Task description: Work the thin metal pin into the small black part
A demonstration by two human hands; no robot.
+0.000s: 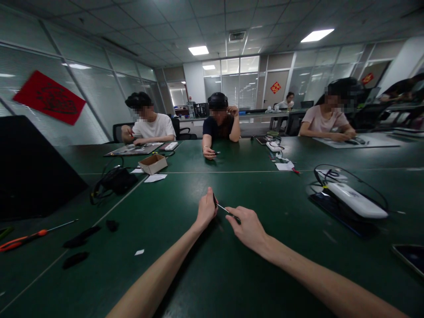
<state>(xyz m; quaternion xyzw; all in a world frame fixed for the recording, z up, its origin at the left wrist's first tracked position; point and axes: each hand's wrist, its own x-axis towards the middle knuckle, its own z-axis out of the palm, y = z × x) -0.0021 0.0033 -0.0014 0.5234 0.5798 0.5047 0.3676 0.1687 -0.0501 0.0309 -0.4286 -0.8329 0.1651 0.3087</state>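
In the head view my left hand (207,207) is closed round a small dark object (215,201), mostly hidden by the fingers, so its kind cannot be made out. My right hand (247,225) pinches the dark handle of a screwdriver (224,209). Its thin metal shaft slants up and left to the dark object; whether the tip is seated in it is too small to tell. Both hands are just above the green table (185,265), near its middle.
Left lie an orange-and-black screwdriver (43,232), black pieces (81,237) and a paper scrap (139,252). Farther off are a cardboard box (153,164) and a black cable bundle (117,180). Right, a white power bank (356,200) rests on a phone (331,210). Several people sit beyond.
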